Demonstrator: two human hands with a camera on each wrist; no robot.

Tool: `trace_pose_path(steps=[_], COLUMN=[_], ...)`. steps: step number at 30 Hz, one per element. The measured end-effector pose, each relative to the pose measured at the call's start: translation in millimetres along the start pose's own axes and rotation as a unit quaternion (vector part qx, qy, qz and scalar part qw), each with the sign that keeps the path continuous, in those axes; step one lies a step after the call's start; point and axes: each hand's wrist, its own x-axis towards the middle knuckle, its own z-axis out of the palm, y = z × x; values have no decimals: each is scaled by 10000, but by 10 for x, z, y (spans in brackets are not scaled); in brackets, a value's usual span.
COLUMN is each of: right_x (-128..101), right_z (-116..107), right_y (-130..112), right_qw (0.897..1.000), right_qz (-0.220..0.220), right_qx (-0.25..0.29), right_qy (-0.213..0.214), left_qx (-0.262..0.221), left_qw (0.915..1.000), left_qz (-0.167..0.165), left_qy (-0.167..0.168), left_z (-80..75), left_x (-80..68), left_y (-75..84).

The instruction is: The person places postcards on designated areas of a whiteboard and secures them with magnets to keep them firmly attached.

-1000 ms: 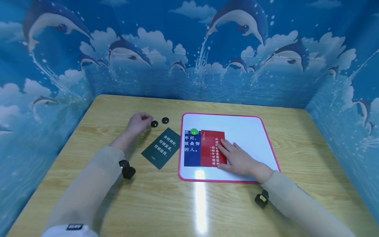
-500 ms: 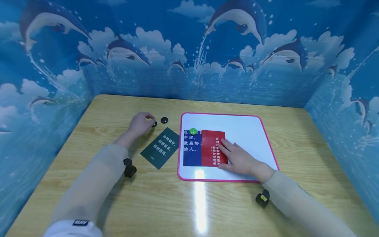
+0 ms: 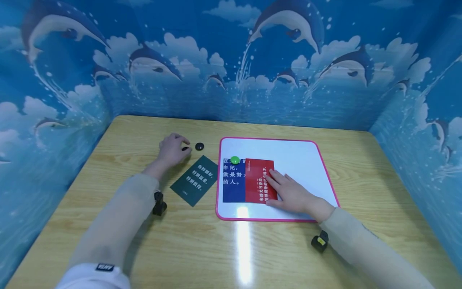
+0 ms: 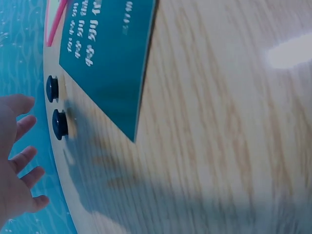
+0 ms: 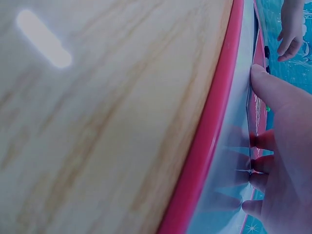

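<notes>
My left hand [image 3: 172,150] hovers at the left black round magnet [image 3: 185,148], partly hiding it, with thumb and fingers parted. In the left wrist view the fingers spread loosely, apart from both knobbed black magnets [image 4: 60,124]. Just right of that hand is the second black magnet [image 3: 199,146]. Flat fingers of my right hand [image 3: 290,194] press the right edge of a red card [image 3: 254,180] printed with white characters. This card overlaps a blue card [image 3: 232,193] on a pink-rimmed whiteboard [image 3: 296,156]. A green magnet [image 3: 235,160] sits on the blue card's top edge.
A dark green card [image 3: 195,180] with white characters lies slanted on the wooden table [image 3: 187,249], its right corner near the board's left rim. Dolphin-printed blue curtains [image 3: 195,92] stand behind the table and along both sides.
My left hand has shifted slightly right onto the left black magnet, and its thumb and fingers have opened apart. My right hand stays pressed on the red card.
</notes>
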Motion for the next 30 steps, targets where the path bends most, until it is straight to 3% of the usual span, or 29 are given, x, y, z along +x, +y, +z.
trace_pose_path(steps=[15, 30], right_x=[-42, -41], right_z=[-40, -24], right_y=[11, 96], right_qw=[10000, 9998], right_qz=[16, 133], right_qx=[69, 149], right_qy=[-27, 3], left_qx=[423, 457], left_qw=[9987, 9984], left_qz=[-166, -231], left_qy=[-211, -251], left_z=[28, 73], left_x=[8, 42], left_y=[-53, -130])
